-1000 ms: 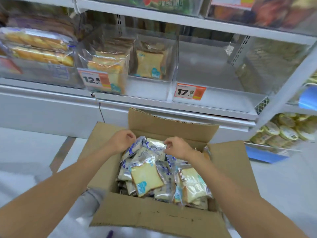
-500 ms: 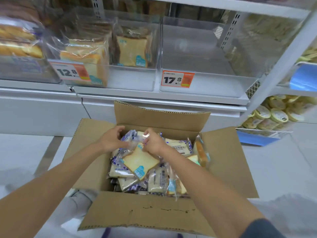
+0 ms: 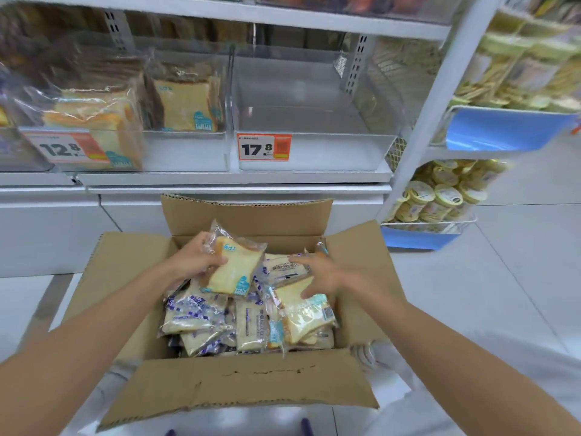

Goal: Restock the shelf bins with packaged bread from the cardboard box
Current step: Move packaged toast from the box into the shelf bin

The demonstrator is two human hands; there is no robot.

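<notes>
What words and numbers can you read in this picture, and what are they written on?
"12.8": left price tag, on the front of the stocked bin.
"17.8": right price tag, on the front of the empty bin.
Small print on both tags: too blurred to read.
Blue print on the bread packet held by the left hand: too blurred.
Labels on the boxed packets in the cardboard box: too blurred.
</notes>
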